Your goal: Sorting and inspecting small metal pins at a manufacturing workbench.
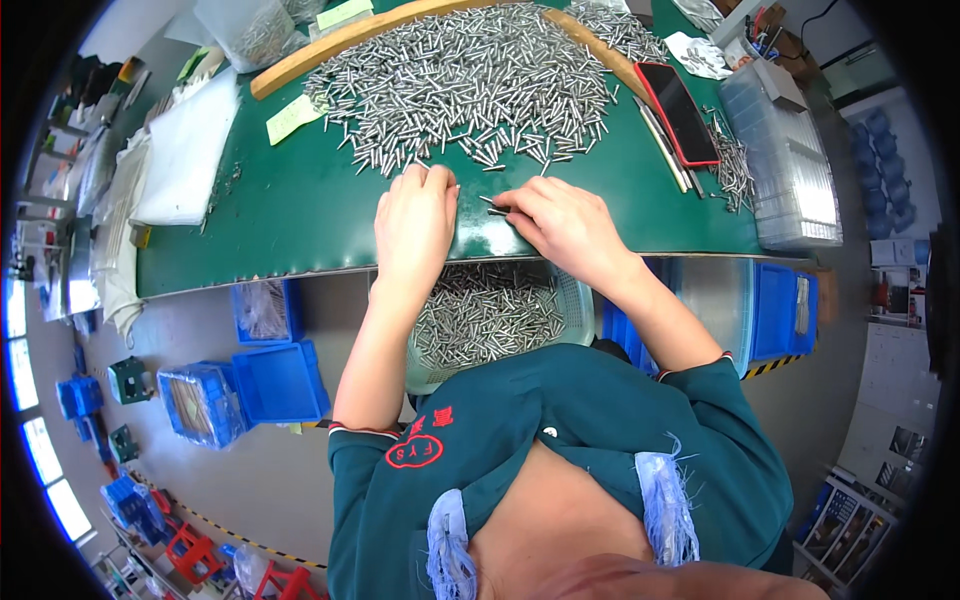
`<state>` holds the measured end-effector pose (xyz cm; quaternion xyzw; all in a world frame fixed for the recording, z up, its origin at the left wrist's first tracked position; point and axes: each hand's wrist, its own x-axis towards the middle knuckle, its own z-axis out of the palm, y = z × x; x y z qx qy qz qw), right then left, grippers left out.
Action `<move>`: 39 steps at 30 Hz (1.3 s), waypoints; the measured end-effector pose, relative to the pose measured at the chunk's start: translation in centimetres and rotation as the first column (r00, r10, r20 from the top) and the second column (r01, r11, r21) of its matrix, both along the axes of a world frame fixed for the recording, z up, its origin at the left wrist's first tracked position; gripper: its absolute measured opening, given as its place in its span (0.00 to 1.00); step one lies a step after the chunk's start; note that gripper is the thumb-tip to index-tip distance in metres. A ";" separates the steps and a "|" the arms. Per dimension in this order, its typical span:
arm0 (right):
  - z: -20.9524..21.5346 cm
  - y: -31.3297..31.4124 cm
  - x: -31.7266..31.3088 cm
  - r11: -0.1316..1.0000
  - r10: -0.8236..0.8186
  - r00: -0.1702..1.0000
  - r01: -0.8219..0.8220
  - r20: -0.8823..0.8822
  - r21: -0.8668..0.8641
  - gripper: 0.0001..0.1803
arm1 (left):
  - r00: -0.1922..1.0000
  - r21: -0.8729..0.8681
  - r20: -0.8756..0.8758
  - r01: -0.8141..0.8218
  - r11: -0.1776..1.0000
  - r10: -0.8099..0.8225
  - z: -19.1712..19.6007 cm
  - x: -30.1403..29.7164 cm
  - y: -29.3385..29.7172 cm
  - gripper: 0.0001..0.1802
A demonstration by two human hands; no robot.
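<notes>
A broad heap of small silvery metal pins (470, 75) covers the far middle of the green tabletop (300, 215). At the near edge of that heap, my left hand (412, 225) rests with its fingers curled under; what its fingertips hold is hidden. To its right, my right hand (570, 225) pinches a few metal pins (492, 207) between thumb and fingers, their ends sticking out to the left. Beneath the table edge, in front of my body, a pale green basket (578, 305) contains many similar pins.
Wooden strips (330, 55) border the heap at the back. On the right lie a red-edged phone (680, 115), thin rods (660, 145), more pins (733, 170) and a clear plastic case (785, 160). White sheets (190, 150) lie left. Blue bins (280, 380) stand below.
</notes>
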<state>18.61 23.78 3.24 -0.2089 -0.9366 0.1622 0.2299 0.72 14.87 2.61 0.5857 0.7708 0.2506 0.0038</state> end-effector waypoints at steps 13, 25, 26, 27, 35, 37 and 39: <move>0.8 0.5 0.7 0.972 -0.039 0.995 0.059 0.090 -0.229 0.14 | 0.969 0.126 0.109 0.207 0.970 -0.221 -0.8 2.0 -1.2 0.08; 0.9 0.2 0.8 0.988 -0.052 0.997 0.059 0.052 -0.142 0.08 | 0.969 0.189 0.115 0.193 0.963 -0.217 -0.8 2.0 -1.1 0.06; 0.7 0.0 0.4 0.994 -0.052 0.998 0.056 0.047 -0.089 0.11 | 0.969 0.191 0.118 0.194 0.962 -0.219 -0.8 2.0 -1.0 0.06; 0.5 -0.2 -0.1 0.998 -0.047 0.997 0.050 0.055 -0.049 0.11 | 0.967 0.198 0.115 0.202 0.959 -0.227 -1.0 2.0 -1.0 0.06; 2.2 2.9 -0.2 0.995 -0.010 0.984 0.027 0.178 -0.094 0.09 | 0.973 0.243 0.151 0.135 0.961 -0.175 -2.0 1.9 -1.5 0.06; 3.6 7.0 0.0 0.984 -0.157 0.976 0.167 0.151 -0.057 0.12 | 0.977 0.281 0.117 0.138 0.950 -0.177 -2.2 2.0 -1.6 0.05; 4.5 12.7 0.7 0.925 -0.370 0.916 0.378 0.154 -0.026 0.13 | 0.978 0.292 0.107 0.142 0.946 -0.180 -2.2 2.1 -1.5 0.05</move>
